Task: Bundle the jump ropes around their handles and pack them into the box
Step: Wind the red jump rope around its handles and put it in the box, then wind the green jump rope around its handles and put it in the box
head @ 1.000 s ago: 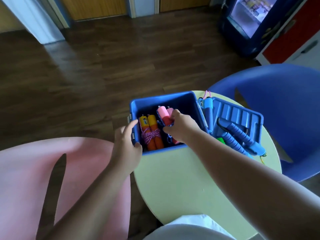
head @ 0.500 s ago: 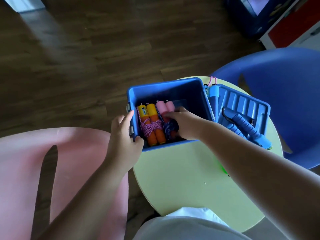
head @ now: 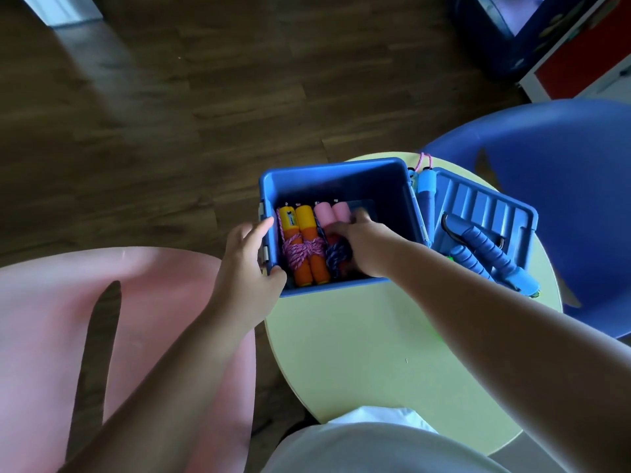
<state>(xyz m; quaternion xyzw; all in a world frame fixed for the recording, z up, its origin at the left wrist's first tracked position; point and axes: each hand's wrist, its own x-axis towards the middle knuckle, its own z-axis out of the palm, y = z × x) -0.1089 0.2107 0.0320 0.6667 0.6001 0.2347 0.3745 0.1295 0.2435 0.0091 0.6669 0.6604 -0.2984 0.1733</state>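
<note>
A round pale-green bench [head: 358,353] carries an open blue box [head: 327,167]. Right of the right hand lies the lid [head: 485,206], bearing a blue-handled jump rope [head: 485,250]. The left hand [head: 246,268] grips the box's left wall. The right hand [head: 368,247], inside the box, curls over a bundled pink-handled jump rope [head: 333,213]. A bundled orange-handled jump rope [head: 302,244] lies between the hands.

Dark wood-plank floor [head: 170,114], a pale light patch at upper left. Pink chair [head: 41,336] left of the round yellow-green table [head: 358,353], blue chair [head: 563,186] right, red-and-white cabinet [head: 580,63] beyond.
</note>
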